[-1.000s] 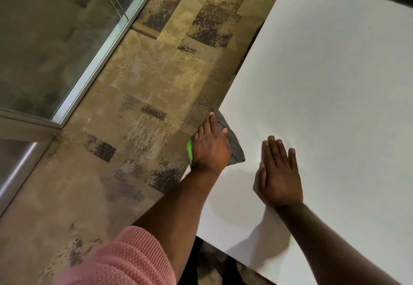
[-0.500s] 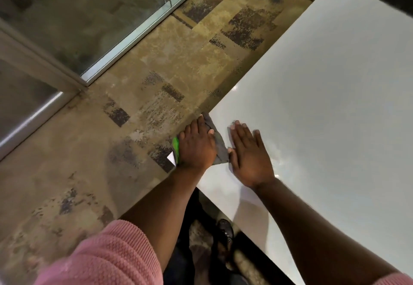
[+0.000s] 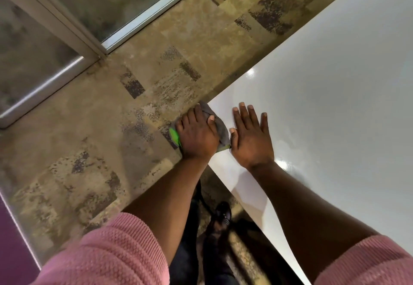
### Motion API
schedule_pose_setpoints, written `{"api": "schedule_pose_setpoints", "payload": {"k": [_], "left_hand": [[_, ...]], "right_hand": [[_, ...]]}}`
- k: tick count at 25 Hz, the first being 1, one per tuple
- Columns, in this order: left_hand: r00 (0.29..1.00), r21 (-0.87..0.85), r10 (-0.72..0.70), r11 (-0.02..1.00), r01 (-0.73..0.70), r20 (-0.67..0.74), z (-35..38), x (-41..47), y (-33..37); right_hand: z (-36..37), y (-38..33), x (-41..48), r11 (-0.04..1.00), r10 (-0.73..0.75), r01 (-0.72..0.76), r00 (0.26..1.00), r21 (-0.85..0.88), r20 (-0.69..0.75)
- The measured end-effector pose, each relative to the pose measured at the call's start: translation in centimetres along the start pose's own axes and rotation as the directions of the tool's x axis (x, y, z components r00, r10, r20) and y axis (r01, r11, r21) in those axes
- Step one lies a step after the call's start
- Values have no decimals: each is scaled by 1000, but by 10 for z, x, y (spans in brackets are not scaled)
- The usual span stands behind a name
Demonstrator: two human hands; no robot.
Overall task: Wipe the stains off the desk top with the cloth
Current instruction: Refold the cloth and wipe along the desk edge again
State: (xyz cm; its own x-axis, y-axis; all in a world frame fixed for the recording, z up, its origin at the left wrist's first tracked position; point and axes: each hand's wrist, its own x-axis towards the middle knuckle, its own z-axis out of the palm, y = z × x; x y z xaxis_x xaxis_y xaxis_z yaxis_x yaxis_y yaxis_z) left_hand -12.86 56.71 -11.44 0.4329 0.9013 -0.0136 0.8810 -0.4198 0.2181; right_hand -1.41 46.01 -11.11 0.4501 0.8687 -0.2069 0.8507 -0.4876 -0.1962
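Left hand (image 3: 197, 136) presses grey cloth (image 3: 221, 129) at table (image 3: 324, 106) corner, fingers curled over it; right hand (image 3: 251, 138) flat, fingers spread.

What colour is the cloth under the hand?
The cloth is grey with a bright green edge, seen from the head view.

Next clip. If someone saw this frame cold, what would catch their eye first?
Probably the two hands side by side at the desk's near corner: the left hand presses a grey cloth with a green edge onto the desk's edge, and the right hand lies flat and open on the desk right beside it. After that, the glossy white top itself, bare and catching light, against the blotchy brown carpet to its left.
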Motion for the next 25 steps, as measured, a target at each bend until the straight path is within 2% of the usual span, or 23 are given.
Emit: {"api": "schedule_pose_setpoints", "payload": {"k": [3,6,10,13,16,19,21,23,25], "left_hand": [[989,-119,-137,984,130,-55,3,-12,0],[959,-331,-277,912,241,-63,7,-20,5],[918,-566,-395,766,305,-39,14,-42,14],[883,-696,-465,615,370,60,20,-77,32],[888,-726,-445,572,382,116,25,-118,48],[860,-732,-477,519,441,180,27,-153,63],[864,-732,-474,528,430,166,32,-179,76],[866,-730,-438,507,459,240,32,-205,87],[869,-684,-402,549,480,288,37,-231,95]], "right_hand": [[0,0,0,1000,7,-7,1000,-8,-4],[1,0,1,1000,4,-4,1000,-7,-16],[5,0,0,1000,6,-6,999,-4,-36],[7,0,0,1000,0,-1,999,-8,-47],[10,1,0,1000,6,-7,998,-4,-63],[13,1,-1,1000,10,-10,997,0,-81],[13,2,-1,1000,5,-5,996,0,-85],[13,2,-1,1000,-4,5,996,11,-88],[14,2,0,1000,-11,13,994,24,-106]]}}
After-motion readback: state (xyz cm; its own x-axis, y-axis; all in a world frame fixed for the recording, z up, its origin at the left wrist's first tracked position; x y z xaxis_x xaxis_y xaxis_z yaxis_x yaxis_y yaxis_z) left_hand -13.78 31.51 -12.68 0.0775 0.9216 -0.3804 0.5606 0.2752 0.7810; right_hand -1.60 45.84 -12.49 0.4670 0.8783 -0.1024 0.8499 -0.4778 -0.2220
